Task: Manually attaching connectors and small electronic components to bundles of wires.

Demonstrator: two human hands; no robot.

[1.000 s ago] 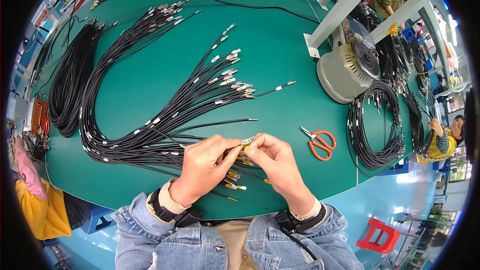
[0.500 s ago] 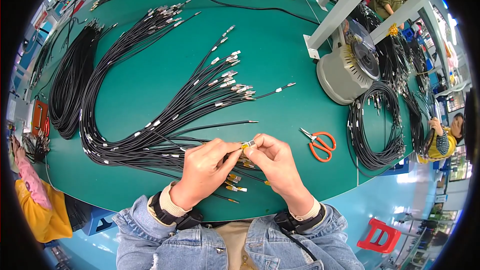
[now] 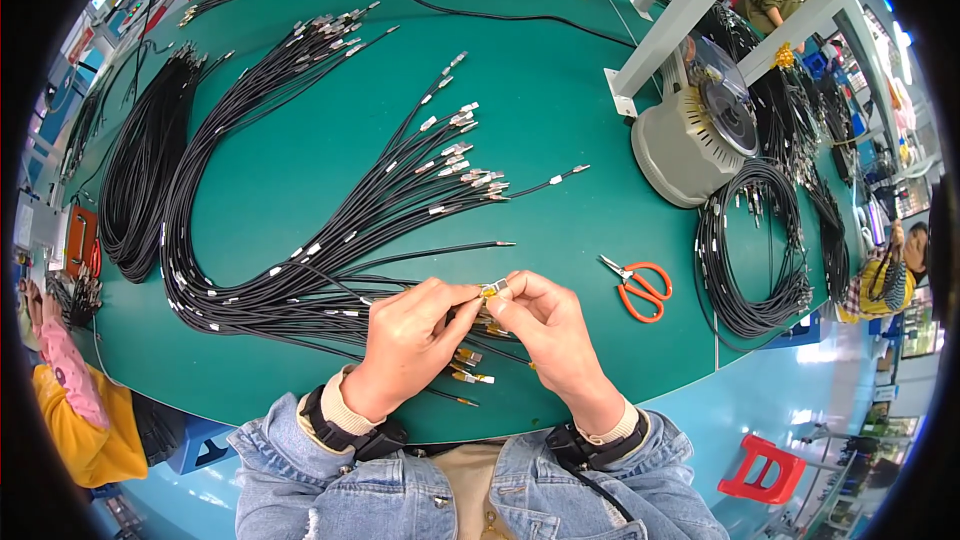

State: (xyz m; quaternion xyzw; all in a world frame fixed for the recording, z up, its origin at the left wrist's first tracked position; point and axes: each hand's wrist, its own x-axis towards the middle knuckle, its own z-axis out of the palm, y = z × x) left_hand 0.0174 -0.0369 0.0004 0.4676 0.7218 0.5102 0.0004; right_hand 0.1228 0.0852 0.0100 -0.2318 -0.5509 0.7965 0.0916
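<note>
My left hand [image 3: 415, 335] and my right hand [image 3: 548, 330] meet over the near part of the table, fingertips pinched on one black cable's end [image 3: 491, 290]. That end carries a yellow band and a small white or silvery piece, partly covered by my fingers. Beneath and beyond my hands lies a big bundle of black cables [image 3: 190, 190], bent in a U, with white tags and metal tips. Several yellow-banded cable ends [image 3: 468, 365] lie between my wrists. To the right of my right hand rest orange-handled scissors [image 3: 640, 288], blades slightly apart.
The green table [image 3: 560, 60] carries a grey round machine [image 3: 685, 155] beside white metal posts [image 3: 685, 25]. Coiled black cables [image 3: 755, 250] lie at the right edge, another cable bundle [image 3: 150, 170] at the left. A red stool [image 3: 762, 470] stands on the floor. Other people work around the table.
My hands stay nearly in place, with the right fingers shifting slightly around the cable end. The person at the far right has moved a little.
</note>
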